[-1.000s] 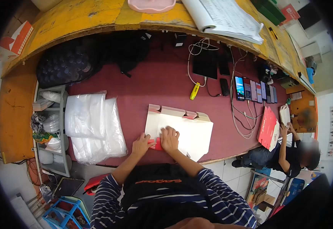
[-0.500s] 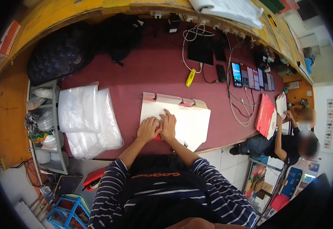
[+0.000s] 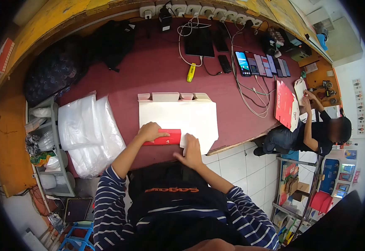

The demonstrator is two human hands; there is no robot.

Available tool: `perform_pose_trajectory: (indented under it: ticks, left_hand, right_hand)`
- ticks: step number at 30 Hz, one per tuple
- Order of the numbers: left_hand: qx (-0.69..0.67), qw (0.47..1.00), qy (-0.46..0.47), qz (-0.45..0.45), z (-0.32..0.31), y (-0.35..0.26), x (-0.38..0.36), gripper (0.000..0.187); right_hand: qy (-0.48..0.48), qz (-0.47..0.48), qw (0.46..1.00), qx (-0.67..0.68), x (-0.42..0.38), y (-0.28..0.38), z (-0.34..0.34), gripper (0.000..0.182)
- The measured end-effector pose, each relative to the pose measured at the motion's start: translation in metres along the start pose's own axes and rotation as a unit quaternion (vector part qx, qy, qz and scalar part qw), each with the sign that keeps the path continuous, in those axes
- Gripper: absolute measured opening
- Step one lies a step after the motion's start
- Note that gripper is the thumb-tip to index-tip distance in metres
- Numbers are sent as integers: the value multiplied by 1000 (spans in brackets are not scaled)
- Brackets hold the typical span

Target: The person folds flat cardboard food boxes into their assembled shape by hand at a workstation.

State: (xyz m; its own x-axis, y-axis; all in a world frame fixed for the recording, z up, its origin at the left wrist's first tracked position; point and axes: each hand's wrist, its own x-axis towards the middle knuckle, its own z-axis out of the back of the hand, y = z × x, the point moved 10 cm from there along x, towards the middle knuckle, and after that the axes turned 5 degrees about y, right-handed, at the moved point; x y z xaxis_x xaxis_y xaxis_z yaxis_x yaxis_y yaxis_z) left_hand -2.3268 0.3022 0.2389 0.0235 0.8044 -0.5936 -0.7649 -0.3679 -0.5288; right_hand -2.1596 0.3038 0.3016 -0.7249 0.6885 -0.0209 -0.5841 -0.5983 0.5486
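A flat, unfolded cardboard box (image 3: 178, 113) lies on the maroon tabletop in front of me, its cream inside facing up and small flaps along its far edge. Near me, a red panel (image 3: 170, 137) is folded over onto the cream side. My left hand (image 3: 149, 132) grips the left end of this panel, its thumb stretched across the red. My right hand (image 3: 192, 153) is spread with thumb and fingers apart, at the near edge of the cardboard, right of the red panel. Its fingertips touch the cream surface.
Clear plastic bags (image 3: 88, 129) lie to the left, beside a grey rack (image 3: 61, 150). A yellow highlighter (image 3: 191, 72), cables and several phones (image 3: 255, 66) lie farther back. At right, another person (image 3: 316, 125) handles cardboard near a red flat box (image 3: 283, 102).
My hands were close together on the cardboard and are now apart, the right one nearer to me. More of the red panel shows. The view has shifted.
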Motion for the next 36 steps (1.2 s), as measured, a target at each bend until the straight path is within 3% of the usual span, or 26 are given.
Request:
perform_pose_trajectory:
  ticks: [1,3,4,5,7,8,9,11,12,13,15,17,19,24,27,29,31,33,36]
  left_hand:
    - [-63,995,69,27,-10,8,1,64]
    - [-54,998,44,-5,-6,10,7,65]
    - [-68,996,62,5,-11,15,10,64]
    - [-81,993,79,15,-15,20,12,64]
    - [-73,996,49,-12,-18,27,18,62]
    - [-66,997,19,-39,-17,25,17,60]
    - [-68,997,21,-39,-20,24,12,60]
    - [-14,994,-54,-95,-9,11,0,56]
    - [-17,994,-59,-94,-9,10,-1,56]
    - [-6,993,-62,-97,-10,9,-3,55]
    - [0,993,-69,-97,-16,11,-5,54]
    - [25,987,-121,-106,-11,10,-6,55]
    - [14,988,-120,-95,-13,13,-4,55]
    - [-1,986,-134,-100,-2,2,-17,52]
    - [-14,996,-57,-62,-8,9,-6,52]
    - [-53,998,31,-17,-17,17,5,53]
    - [-90,994,44,-40,-12,16,10,54]
    - [-139,984,68,-89,2,3,7,53]
    - [-109,983,117,-88,-4,16,21,54]
  right_hand:
    - [-1,-2,1000,-1,-1,0,-1,56]
    - [47,18,990,-130,-2,6,-15,57]
    - [-8,63,985,-162,6,3,-16,43]
    - [-9,62,985,-162,17,-1,-15,43]
    - [141,40,979,-143,37,-19,-39,30]
    - [97,117,982,-112,46,-13,-32,31]
    - [100,117,982,-112,54,-15,-34,31]
    - [120,-20,992,-40,75,-38,-35,31]
    - [189,-117,973,-59,76,-46,-41,26]
    - [190,-113,973,-62,79,-43,-43,26]
    - [-7,-36,989,-146,82,-25,-14,26]
    - [10,-57,994,-90,89,-40,-31,29]
    - [-85,-19,987,-136,87,-33,-21,29]
    - [-63,-38,992,-107,86,-37,-19,37]
    - [-90,-5,995,-31,71,-36,-5,47]
    - [-75,-30,951,299,50,-53,1,56]
    - [-83,-16,967,239,20,-61,19,64]
    - [28,73,997,29,1,-22,39,65]
    - [44,84,993,-75,-10,-23,35,61]
